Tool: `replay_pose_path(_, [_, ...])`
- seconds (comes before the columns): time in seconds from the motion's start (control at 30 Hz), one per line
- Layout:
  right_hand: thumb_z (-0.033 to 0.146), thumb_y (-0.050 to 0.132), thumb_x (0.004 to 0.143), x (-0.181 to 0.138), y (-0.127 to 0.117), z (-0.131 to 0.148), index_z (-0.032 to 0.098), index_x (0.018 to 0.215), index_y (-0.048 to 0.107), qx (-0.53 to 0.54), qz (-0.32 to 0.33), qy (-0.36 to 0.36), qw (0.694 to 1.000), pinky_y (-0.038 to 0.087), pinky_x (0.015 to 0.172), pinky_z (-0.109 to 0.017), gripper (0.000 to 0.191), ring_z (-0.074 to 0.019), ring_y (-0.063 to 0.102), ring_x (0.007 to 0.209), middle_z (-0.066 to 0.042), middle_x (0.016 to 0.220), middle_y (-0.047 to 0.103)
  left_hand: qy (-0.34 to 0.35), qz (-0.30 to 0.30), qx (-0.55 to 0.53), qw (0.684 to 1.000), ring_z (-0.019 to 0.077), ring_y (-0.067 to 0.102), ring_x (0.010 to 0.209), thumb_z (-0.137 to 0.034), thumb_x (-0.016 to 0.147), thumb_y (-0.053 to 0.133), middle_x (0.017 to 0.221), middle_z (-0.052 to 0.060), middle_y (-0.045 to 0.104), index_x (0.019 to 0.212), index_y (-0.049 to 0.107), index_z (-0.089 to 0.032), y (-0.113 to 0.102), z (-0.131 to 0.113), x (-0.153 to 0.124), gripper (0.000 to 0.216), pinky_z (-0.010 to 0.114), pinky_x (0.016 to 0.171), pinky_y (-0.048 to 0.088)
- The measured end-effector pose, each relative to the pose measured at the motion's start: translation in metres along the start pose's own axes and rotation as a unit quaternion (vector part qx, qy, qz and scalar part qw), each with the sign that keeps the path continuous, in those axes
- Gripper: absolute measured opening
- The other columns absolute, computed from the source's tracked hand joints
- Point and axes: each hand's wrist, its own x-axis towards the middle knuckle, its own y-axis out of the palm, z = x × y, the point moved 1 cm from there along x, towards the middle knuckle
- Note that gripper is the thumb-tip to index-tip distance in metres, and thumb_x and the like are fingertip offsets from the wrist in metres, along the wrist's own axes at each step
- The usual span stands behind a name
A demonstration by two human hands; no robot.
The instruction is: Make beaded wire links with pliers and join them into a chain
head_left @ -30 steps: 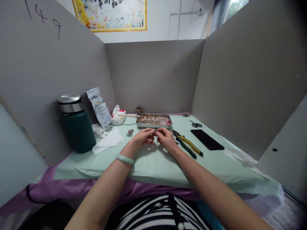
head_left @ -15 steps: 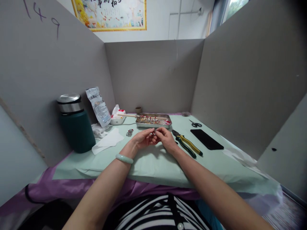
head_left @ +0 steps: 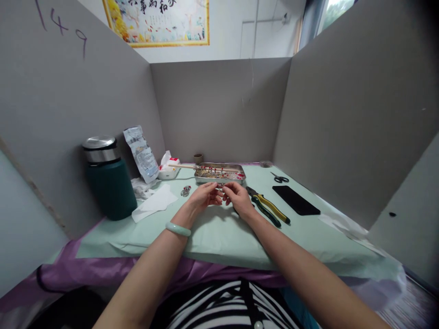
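Above the pale green table cover, in front of the metal tray (head_left: pixel 219 182), my two hands almost meet at the fingertips. My left hand (head_left: pixel 206 195) is pinched closed, a light bangle (head_left: pixel 178 229) on its wrist. Closed as well, thumb against forefinger, is my right hand (head_left: pixel 236 197). Something tiny sits between the two sets of fingertips, too small to name. Red and gold-coloured beads (head_left: pixel 219 174) lie in the tray. Left of my hands rests a small silvery piece with red bits (head_left: pixel 185 191). Pliers (head_left: pixel 268 205) with yellow and green handles lie right of my right hand.
A black phone (head_left: pixel 296 200) and scissors (head_left: pixel 280 178) lie at the right. On the left stand a dark green thermos (head_left: pixel 110 187), a silver pouch (head_left: pixel 141 155), a tissue pack (head_left: pixel 169 171) and white paper (head_left: pixel 154 204). Grey panels (head_left: pixel 219 109) wall the table on three sides.
The fingertips of my two hands have drawn slightly apart, leaving a small gap between them. The view has shifted a little; the things on the table stay put.
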Motion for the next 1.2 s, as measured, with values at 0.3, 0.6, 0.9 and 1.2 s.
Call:
replay_pose_path(0.3, [0.041,0.062,0.075,0.001,-0.002,-0.005,0.018,0.085,0.055,-0.019,-0.006,0.001,1.0,0.038,0.036,-0.018,0.026,-0.0093,0.054,0.049,0.002,0.069,0.059,0.039,-0.055,0.125,0.99,0.0082,0.052,0.051,-0.037,0.068,0.074,0.064,-0.001,0.054,0.075,0.06,-0.014,0.001,0.0,0.0,0.028,0.025,0.052,0.046])
replay_pose_path(0.6, [0.042,0.056,0.079,0.002,-0.005,-0.007,0.017,0.083,0.056,-0.095,-0.04,0.029,0.994,0.035,0.033,-0.018,0.024,-0.0088,0.054,0.046,0.001,0.071,0.058,0.007,-0.28,0.279,0.918,0.0106,0.052,0.047,-0.03,0.062,0.075,0.057,0.002,0.058,0.069,0.064,-0.011,-0.078,-0.042,-0.023,0.024,0.026,0.05,0.046])
replay_pose_path(0.9, [0.036,0.052,0.08,0.002,-0.006,-0.01,0.017,0.08,0.056,-0.128,-0.036,0.045,0.99,0.035,0.033,-0.017,0.019,-0.0082,0.052,0.043,0.001,0.065,0.059,-0.073,-0.345,0.495,0.794,0.0156,0.054,0.044,-0.022,0.061,0.072,0.043,0.001,0.056,0.068,0.068,-0.015,-0.113,-0.028,-0.02,0.01,0.025,0.048,0.039])
replay_pose_path(1.2, [0.034,0.05,0.081,0.004,-0.007,-0.013,0.018,0.079,0.057,-0.15,-0.052,0.027,0.987,0.039,0.041,-0.02,0.017,-0.0085,0.052,0.042,0.002,0.064,0.06,0.017,-0.284,0.575,0.767,0.0147,0.054,0.045,-0.022,0.068,0.065,0.051,0.003,0.059,0.072,0.069,-0.016,-0.078,-0.035,-0.013,0.009,0.025,0.051,0.036])
